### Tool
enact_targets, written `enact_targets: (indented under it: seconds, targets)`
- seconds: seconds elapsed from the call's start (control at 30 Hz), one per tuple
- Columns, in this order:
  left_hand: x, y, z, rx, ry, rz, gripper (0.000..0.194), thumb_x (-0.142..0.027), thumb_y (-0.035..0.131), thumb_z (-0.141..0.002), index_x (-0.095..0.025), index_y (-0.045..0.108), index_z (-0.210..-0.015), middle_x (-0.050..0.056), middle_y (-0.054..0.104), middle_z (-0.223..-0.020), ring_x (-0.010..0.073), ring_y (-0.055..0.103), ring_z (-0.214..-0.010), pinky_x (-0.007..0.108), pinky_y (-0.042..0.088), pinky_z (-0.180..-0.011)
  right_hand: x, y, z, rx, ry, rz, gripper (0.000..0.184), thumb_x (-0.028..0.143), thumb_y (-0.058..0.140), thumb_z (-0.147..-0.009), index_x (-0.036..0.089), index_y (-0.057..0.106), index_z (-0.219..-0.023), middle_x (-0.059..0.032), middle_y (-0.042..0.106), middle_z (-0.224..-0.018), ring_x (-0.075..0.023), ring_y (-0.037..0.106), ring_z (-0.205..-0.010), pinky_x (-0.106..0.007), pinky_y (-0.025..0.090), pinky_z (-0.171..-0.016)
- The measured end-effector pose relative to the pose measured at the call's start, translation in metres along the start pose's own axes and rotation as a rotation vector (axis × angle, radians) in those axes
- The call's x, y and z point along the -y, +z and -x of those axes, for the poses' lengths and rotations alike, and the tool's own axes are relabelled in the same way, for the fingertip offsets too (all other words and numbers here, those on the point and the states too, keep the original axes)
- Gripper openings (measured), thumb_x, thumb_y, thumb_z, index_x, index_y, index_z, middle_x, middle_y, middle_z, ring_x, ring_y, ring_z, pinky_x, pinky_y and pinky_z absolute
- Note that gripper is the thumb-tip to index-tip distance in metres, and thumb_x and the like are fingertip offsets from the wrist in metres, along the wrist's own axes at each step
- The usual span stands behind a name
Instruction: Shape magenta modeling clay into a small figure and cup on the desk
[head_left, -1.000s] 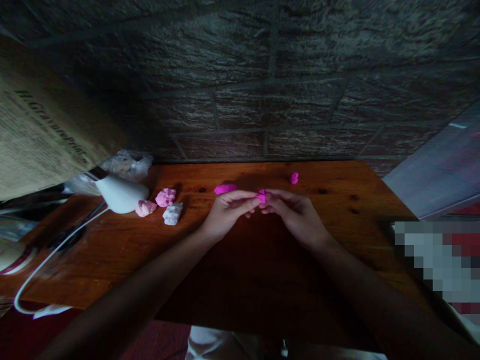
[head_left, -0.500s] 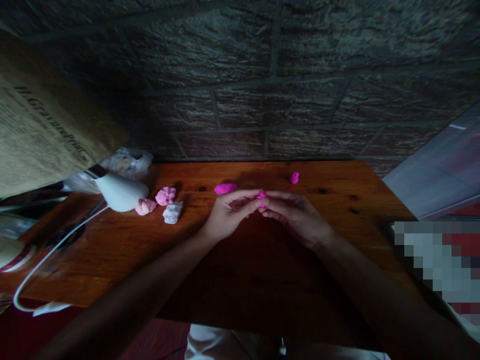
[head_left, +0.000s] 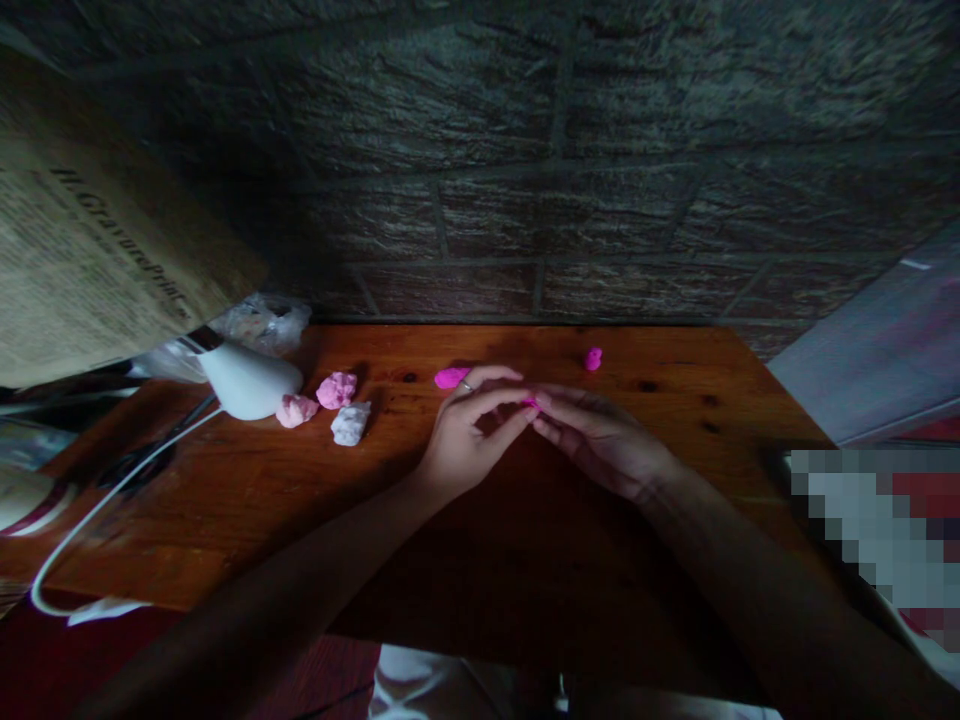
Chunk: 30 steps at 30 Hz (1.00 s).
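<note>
Between my two hands is a small piece of bright magenta modelling clay (head_left: 531,403), mostly covered by the fingertips. My left hand (head_left: 469,435) pinches it between thumb and a finger, with another finger lifted above. My right hand (head_left: 604,435) grips it from the other side, fingers closed. Just behind the left hand lies a longer magenta clay lump (head_left: 451,378), partly hidden by that hand. A small upright magenta clay piece (head_left: 593,359) stands farther back to the right.
A pink lump (head_left: 337,390), a paler pink lump (head_left: 297,410) and a white lump (head_left: 351,424) sit left on the wooden table (head_left: 390,480). Near them are a white lamp-like object (head_left: 251,380) with a cable (head_left: 112,515) and a printed paper shade (head_left: 97,240). A brick-patterned wall (head_left: 480,215) stands behind.
A finger of my left hand has lifted, and the hand has turned slightly. The magenta piece between the fingertips is now more hidden. The whole view has shifted a little.
</note>
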<state>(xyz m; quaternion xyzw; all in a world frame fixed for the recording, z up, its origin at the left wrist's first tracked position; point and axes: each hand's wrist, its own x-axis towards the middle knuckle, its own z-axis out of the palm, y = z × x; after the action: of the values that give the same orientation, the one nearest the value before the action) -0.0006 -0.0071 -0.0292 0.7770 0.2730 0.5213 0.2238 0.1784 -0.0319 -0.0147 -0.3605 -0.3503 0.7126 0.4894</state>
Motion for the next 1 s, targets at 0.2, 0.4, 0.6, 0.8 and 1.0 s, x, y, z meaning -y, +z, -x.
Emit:
enact_targets:
  seconds: [0.2, 0.4, 0.6, 0.8, 1.0]
  targets:
    - [0.0018, -0.0051, -0.004, -0.132, -0.146, 0.052, 0.017, -0.028, 0.069, -0.093, -0.017, 0.076, -0.105, 0.007, 0.071, -0.097, 0.0147, 0.067, -0.086, 0.026, 0.055, -0.076, 0.0062, -0.0005, 0.0033, -0.012, -0.023, 0.096, 0.034, 0.039, 0.094, -0.066, 0.019, 0.081, -0.09, -0.0005, 0.073, -0.082, -0.0079, 0.061, -0.07, -0.021, 0.051, -0.065]
    - [0.0003, -0.0062, -0.0054, -0.158, -0.258, 0.084, 0.018, -0.032, 0.066, -0.095, -0.017, 0.076, -0.096, 0.006, 0.073, -0.089, 0.0153, 0.066, -0.08, 0.026, 0.054, -0.071, 0.0033, 0.0021, 0.0027, -0.028, -0.09, 0.247, 0.043, 0.058, 0.082, -0.075, 0.016, 0.074, -0.079, 0.0087, 0.047, -0.051, -0.0053, 0.039, -0.043, -0.022, 0.039, -0.042]
    - [-0.0007, -0.0042, -0.0031, -0.118, -0.293, 0.131, 0.021, -0.034, 0.065, -0.095, -0.017, 0.076, -0.097, 0.007, 0.076, -0.09, 0.0152, 0.067, -0.077, 0.025, 0.053, -0.066, 0.0036, 0.002, 0.003, 0.031, -0.086, 0.157, 0.049, 0.052, 0.092, -0.065, 0.021, 0.072, -0.098, -0.0035, 0.078, -0.086, -0.0156, 0.072, -0.077, -0.029, 0.059, -0.073]
    - [-0.0004, -0.004, -0.0017, -0.106, -0.331, 0.151, 0.025, -0.039, 0.067, -0.094, -0.016, 0.075, -0.096, 0.006, 0.076, -0.086, 0.0144, 0.067, -0.073, 0.025, 0.053, -0.065, 0.0009, 0.0038, 0.0041, -0.002, -0.054, 0.279, 0.049, 0.067, 0.07, -0.083, 0.018, 0.066, -0.081, 0.0076, 0.05, -0.047, -0.008, 0.041, -0.041, -0.023, 0.036, -0.044]
    - [0.0012, -0.0033, -0.0014, -0.086, -0.318, 0.165, 0.024, -0.039, 0.066, -0.095, -0.017, 0.074, -0.092, 0.006, 0.076, -0.088, 0.0142, 0.068, -0.075, 0.025, 0.054, -0.066, 0.0037, 0.0059, 0.0051, -0.013, -0.112, 0.153, 0.033, 0.051, 0.078, -0.081, 0.021, 0.074, -0.094, 0.003, 0.058, -0.073, -0.0102, 0.051, -0.064, -0.025, 0.046, -0.06]
